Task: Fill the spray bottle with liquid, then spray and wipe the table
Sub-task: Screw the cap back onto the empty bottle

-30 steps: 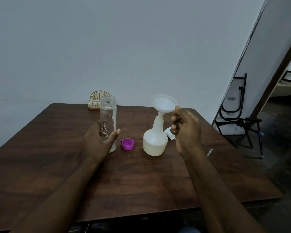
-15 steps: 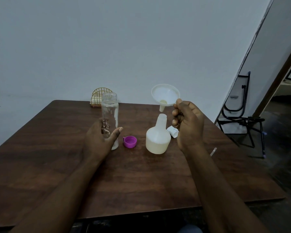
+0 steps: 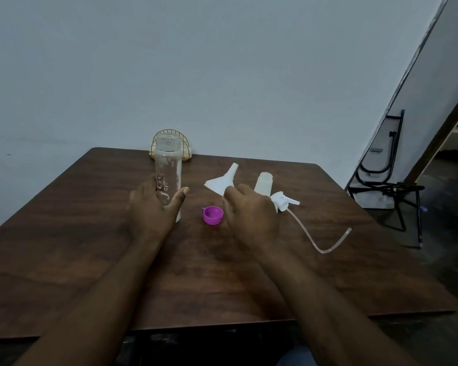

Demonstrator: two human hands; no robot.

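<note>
well, the person's two bare arms reach out over a dark wooden table (image 3: 90, 260). the left hand (image 3: 152, 207) is wrapped round the lower part of a clear bottle (image 3: 168, 165), thumb on the right side of it, fingers behind. the bottle stands upright on the table with its mouth open, white lettering on its side, and a little pale liquid seems to sit at the very bottom.

just right of it a purple cap (image 3: 212, 215) lies on the wood, hollow side up, between the two hands and touching neither, as far as i can see.

the right hand (image 3: 250, 215) is knuckles-up, fingers curled downward. its fingertips meet the wide rim of a white funnel (image 3: 221, 182), which is tipped over with the spout pointing up and away. whether the fingers pinch the rim or merely touch it, i cannot tell.

behind that hand stands the spray bottle (image 3: 262, 184); only its pale neck and shoulder show, the top open. its body is hidden by the hand. the white spray head (image 3: 284, 202) lies on the table just beside it on the right, and its dip tube (image 3: 325, 248) curls away across the wood.

at the far edge, behind the clear bottle, sits a gold wire holder (image 3: 187, 151) against the plain wall (image 3: 222, 62). off to the right a black folding chair (image 3: 389, 186) stands by the wall.
</note>
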